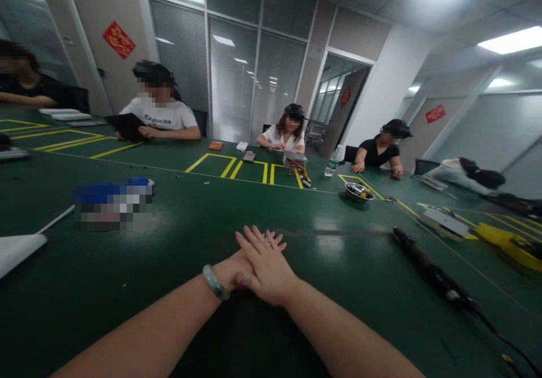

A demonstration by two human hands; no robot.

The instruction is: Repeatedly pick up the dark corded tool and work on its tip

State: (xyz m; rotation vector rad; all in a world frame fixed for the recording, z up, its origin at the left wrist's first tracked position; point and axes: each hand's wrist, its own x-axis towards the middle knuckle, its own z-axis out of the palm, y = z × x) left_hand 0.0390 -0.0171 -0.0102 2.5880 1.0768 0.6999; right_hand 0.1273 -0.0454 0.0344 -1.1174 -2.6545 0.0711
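My right hand [266,268] lies flat on top of my left hand [232,269], fingers stretched out, both resting on the green table [178,265] near its front middle. Only the wrist side and some fingertips of my left hand show under the right; a pale green bangle [215,282] circles my left wrist. Neither hand holds anything. A black electric screwdriver [432,273] with a cable lies on the table to the right of my hands, apart from them.
Several people sit along the far side of the table. A metal bowl [358,191], a water bottle [332,162], a grey box with wires [296,162] and yellow tape markings lie beyond. A blue pack [112,200] sits left, a yellow tray [508,245] right.
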